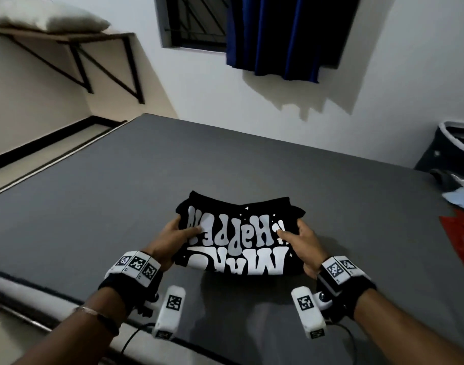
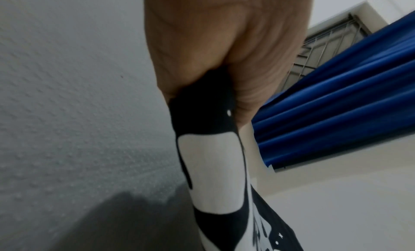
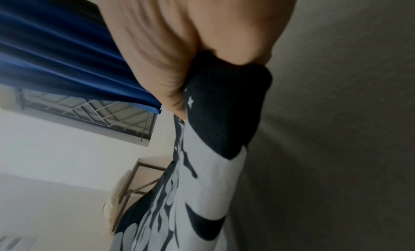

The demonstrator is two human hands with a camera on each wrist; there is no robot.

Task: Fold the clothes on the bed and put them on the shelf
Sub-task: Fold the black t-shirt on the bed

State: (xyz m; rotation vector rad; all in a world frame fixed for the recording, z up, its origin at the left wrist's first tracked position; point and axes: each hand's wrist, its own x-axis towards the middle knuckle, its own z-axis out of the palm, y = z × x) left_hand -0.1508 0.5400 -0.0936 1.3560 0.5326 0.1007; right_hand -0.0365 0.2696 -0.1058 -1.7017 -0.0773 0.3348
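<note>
The black T-shirt [image 1: 238, 238] is folded into a compact bundle and held just above the bed [image 1: 225, 167]; the left hand [image 1: 173, 234] and right hand [image 1: 304, 238] each pinch a side edge, thumb on top; the shelf [image 1: 67, 35] holds only a pillow [image 1: 46, 18]; other clothes [image 1: 460, 214] at the bed's right edge look unfolded, so most work probably remains.

I hold a folded T-shirt [image 1: 238, 241] above the bed [image 1: 120, 180], left hand [image 1: 170, 238] on its left edge, right hand [image 1: 304, 246] on its right. A shelf [image 1: 67, 35] hangs far ahead-left of my grip; loose clothes [image 1: 460, 219] lie well off right.
</note>
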